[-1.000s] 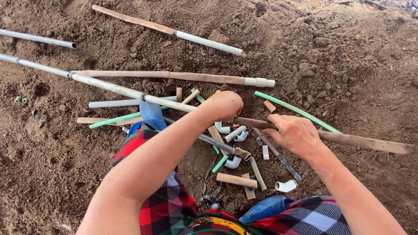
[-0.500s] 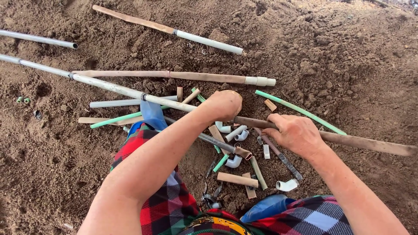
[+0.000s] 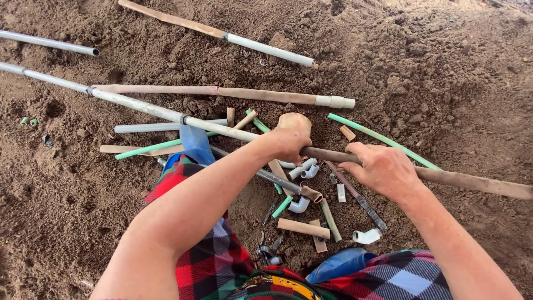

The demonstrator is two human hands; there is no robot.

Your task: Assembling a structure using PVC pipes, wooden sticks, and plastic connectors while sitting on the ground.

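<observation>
Gripping a long, muddy brown pipe, the right hand had its fingers curled over the top of it. The pipe ran out from under that hand toward the right edge, lying flat on the loose brown dirt. It also ran left, under the left hand. The left hand was closed in a fist around the pipe's other part, just where it met a long grey and white pipe that went off to the far left. The two hands were near each other on the same line of pipe, with a short bare piece of pipe between them.

Below the hands lay a small heap of pipe bits. There was a white elbow piece, a short tan tube, a thin green stick of pipe and a dark metal bar. A long green pipe lay just behind the right hand, slanting down to the right. Farther up were a long tan pipe with a white end and another brown and white pipe. The person's knees in red checked cloth showed at the bottom.
</observation>
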